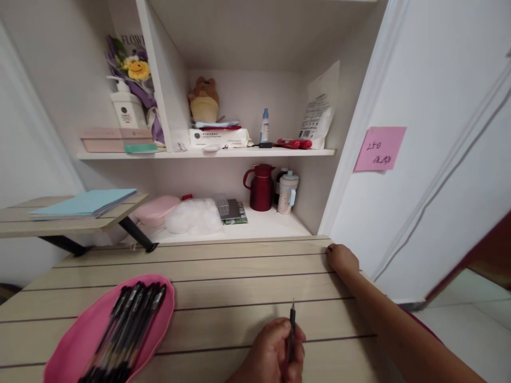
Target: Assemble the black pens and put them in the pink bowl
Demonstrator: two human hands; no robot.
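Note:
My left hand (275,348) is low in the middle of the view, its fingers closed around a dark pen (293,322). The pen's thin bare tip points up and away from me. Stretched forward, my right hand (343,259) rests at the far right corner of the wood-slat table (223,290). Its fingers are curled in, and whatever they may hold is hidden. To the left of my left hand lies a pink scalloped tray (165,314), carrying a bundle of several black pens (133,322).
A small raised stand (16,226) at left bears blue paper (85,203). Behind the table, white shelves (247,152) hold a red jug (262,187), a lidded cup (287,192), a cloudy plastic bag (194,216) and a plush toy (204,100). A pink note (380,149) sticks to the right wall.

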